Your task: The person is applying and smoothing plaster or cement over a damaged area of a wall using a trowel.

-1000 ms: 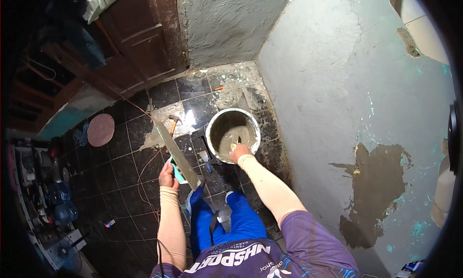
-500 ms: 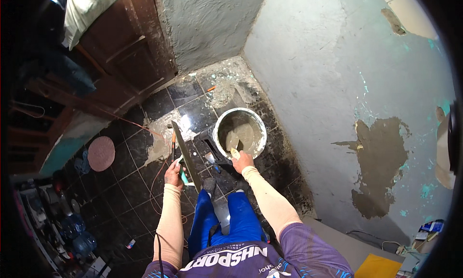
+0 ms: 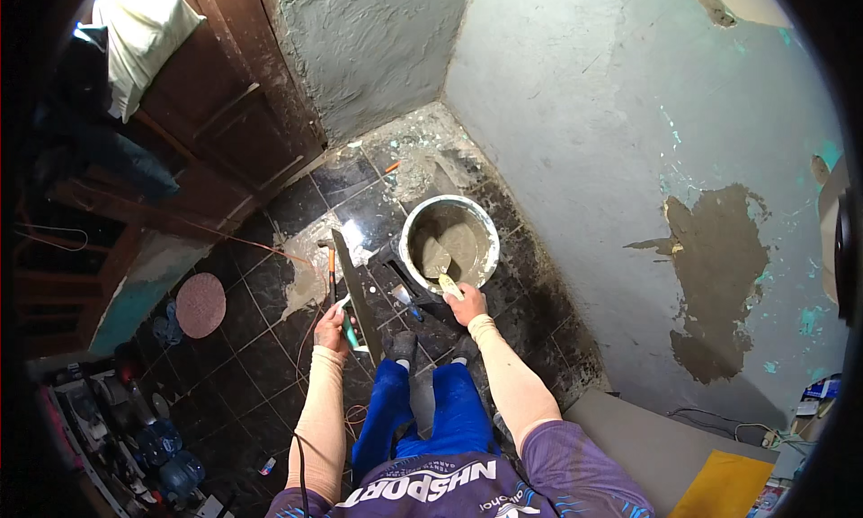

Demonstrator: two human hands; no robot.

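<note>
My left hand [image 3: 332, 327] is closed on the teal-and-white handle of a long plastering board [image 3: 353, 289], which is tilted almost edge-on. My right hand [image 3: 467, 305] grips a trowel [image 3: 448, 284] by its cream handle, with the blade dipped in grey mortar inside a white-rimmed bucket [image 3: 486, 239]. Left of the bucket, a hammer [image 3: 332, 263] with an orange handle lies on the floor, partly behind the board. A blue-handled scraper [image 3: 412, 308] rests below the bucket.
Patched grey wall [image 3: 575, 141] rises on the right; wooden doors [image 3: 229, 123] stand upper left. An orange cable crosses the tiled floor [image 3: 261, 383]. A round pink mat [image 3: 200, 306] lies left, a cluttered rack [image 3: 99, 437] lower left, a grey surface with cables [image 3: 620, 428] lower right.
The board has swung more upright and edge-on in my left hand. The trowel blade has shifted within the mortar. The view has moved, bringing more of the grey surface at lower right into sight.
</note>
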